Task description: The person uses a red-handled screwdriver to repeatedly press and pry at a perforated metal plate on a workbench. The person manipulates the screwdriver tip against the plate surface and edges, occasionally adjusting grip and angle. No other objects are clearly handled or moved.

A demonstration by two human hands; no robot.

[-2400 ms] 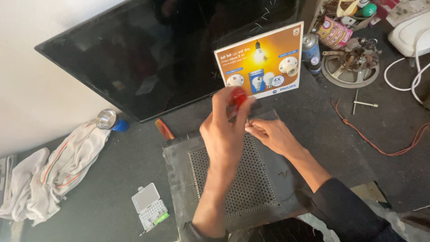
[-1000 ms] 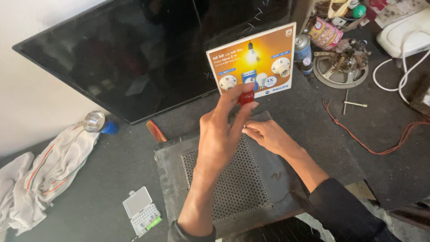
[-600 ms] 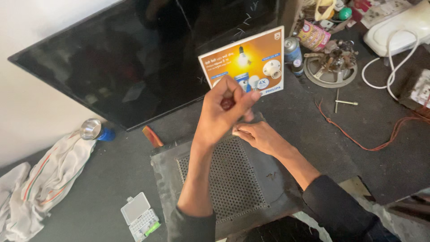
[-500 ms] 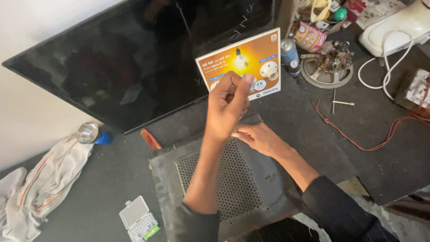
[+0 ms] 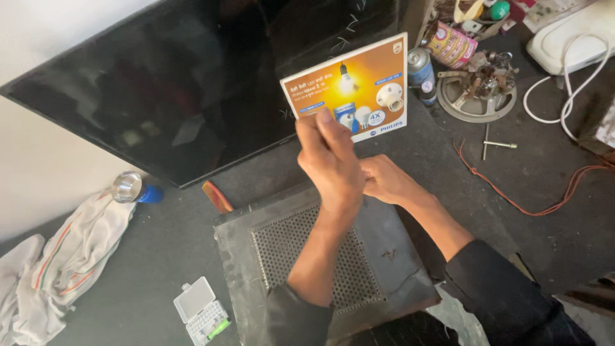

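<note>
Left hand (image 5: 330,163) raised over the back edge of the grey perforated panel (image 5: 307,256), fingers (image 5: 323,125) bunched together at the top as if pinching something small; what's inside the pinch can't be told from this angle, the hand hides it. Right hand (image 5: 384,179) sits low just behind it, touching the left wrist area, fingers curled shut near the panel's rear edge; contents also hidden. Panel lies flat on the dark desk (image 5: 544,237), directly under both forearms. Orange bulb card (image 5: 349,90) leans against the black TV screen (image 5: 160,96) just beyond the hands. Left side: white rag (image 5: 70,256), small flashlight (image 5: 131,189), clear bit case (image 5: 200,311). Right side: red wire (image 5: 512,192), spray can (image 5: 421,74), metal fan part (image 5: 477,93).
</note>
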